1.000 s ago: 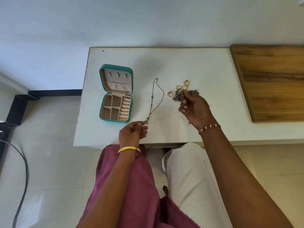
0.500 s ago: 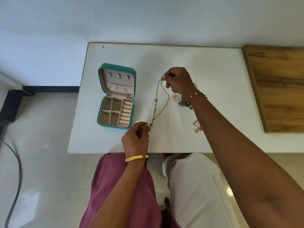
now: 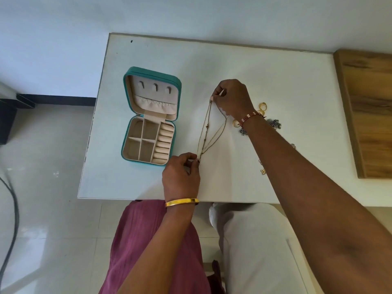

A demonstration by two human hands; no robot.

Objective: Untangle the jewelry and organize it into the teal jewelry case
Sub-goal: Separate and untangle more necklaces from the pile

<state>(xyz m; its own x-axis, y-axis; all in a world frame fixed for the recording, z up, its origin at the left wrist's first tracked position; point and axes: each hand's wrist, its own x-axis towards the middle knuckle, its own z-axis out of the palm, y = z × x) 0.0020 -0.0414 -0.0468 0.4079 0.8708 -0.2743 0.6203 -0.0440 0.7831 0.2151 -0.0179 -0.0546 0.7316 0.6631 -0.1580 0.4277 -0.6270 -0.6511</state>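
**Necklace stretched between both hands, case open and waiting**

Both hands pinch the thin gold necklace point(image 3: 206, 132) at opposite ends: left hand point(image 3: 181, 175) holds the near end just right of the teal jewelry case point(image 3: 151, 115), fingers curled round the chain; right hand point(image 3: 231, 98) pinches the far end, right of the case lid. My read: holding it taut along its length is meant to spread the strands so crossings show. Chain is fine metal links with a few small beads; several strands run side by side between the hands. Can't tell if they're still knotted.

Case lies open flat on the white bench point(image 3: 265, 66), well left of the remaining pile. Stiff teal shell, soft beige lining: lid has three hooks and a gathered pocket, base has square compartments plus padded ring rolls. All look empty.

Right of the case, past the necklace: gold rings point(image 3: 262, 107), smooth round bands, and a dark silvery clump point(image 3: 274, 123), partly hidden by the right wrist. Probably still tangled.
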